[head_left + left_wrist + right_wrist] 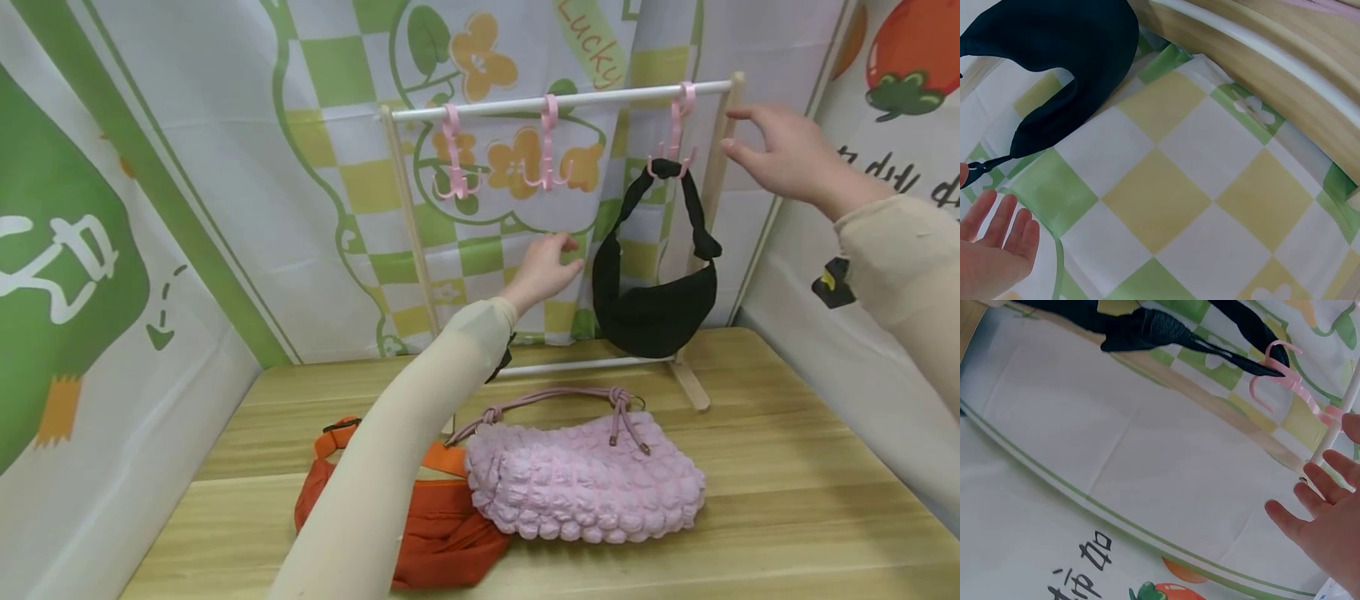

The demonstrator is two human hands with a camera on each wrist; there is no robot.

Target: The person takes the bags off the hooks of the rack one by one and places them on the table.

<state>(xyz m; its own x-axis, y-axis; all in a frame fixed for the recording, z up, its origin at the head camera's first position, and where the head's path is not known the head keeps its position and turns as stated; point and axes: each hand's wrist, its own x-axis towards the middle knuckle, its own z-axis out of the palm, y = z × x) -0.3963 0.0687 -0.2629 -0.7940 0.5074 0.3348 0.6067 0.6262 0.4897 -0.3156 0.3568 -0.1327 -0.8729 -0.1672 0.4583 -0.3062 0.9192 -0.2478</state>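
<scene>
A black shoulder bag (656,312) hangs by its strap from the rightmost pink hook (677,133) on the rack's white rail (622,95). My right hand (787,154) is raised beside the rack's right post, fingers spread and holding nothing. In the right wrist view, the pink hook (1294,381) with the strap looped over it lies just past those fingertips. My left hand (543,268) is held left of the black bag, its fingers loosely bent around nothing. The left wrist view shows the bag (1085,44) beyond the left fingers (1000,215).
Two more pink hooks (453,154) hang bare on the rail. A pink bubble-textured bag (585,475) lies on the wooden table (787,467) before the rack. Left of it is an orange-red bag (450,533), partly covered by my left sleeve. Printed cloth walls surround the table.
</scene>
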